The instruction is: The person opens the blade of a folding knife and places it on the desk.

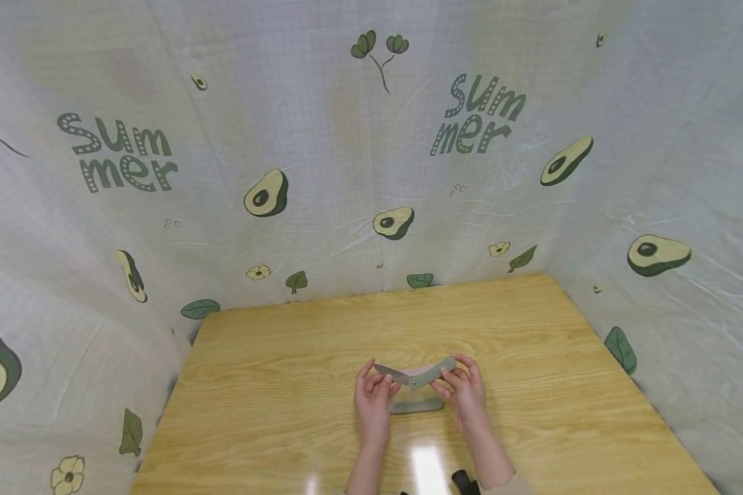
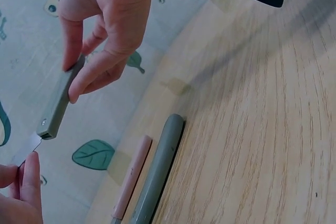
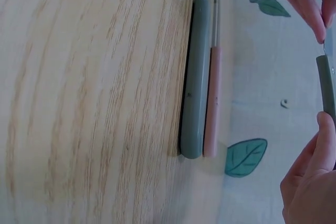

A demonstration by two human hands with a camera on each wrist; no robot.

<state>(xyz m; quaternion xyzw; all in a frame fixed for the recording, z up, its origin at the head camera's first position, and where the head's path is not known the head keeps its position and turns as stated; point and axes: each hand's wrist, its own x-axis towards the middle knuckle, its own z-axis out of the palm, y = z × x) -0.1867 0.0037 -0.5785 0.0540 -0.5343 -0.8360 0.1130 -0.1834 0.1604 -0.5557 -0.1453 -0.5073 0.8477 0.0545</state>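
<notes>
A folding knife with a grey-green handle (image 1: pixel 432 374) is held above the table, its blade (image 1: pixel 393 374) swung partly out at an angle. My left hand (image 1: pixel 373 399) pinches the blade between thumb and fingers. At the other side, my right hand (image 1: pixel 468 399) grips the handle's far end with thumb and fingertips. Below them, a second grey-green-handled tool (image 3: pixel 196 82) lies on the table. Beside it is a pink-handled utensil (image 3: pixel 212 103) with a thin metal part; in the head view the held knife partly covers it.
The wooden table (image 1: pixel 272 385) has a patterned cloth (image 1: pixel 322 137) standing round its back and sides. A black object (image 1: pixel 464 481) shows at the front edge, near the right forearm.
</notes>
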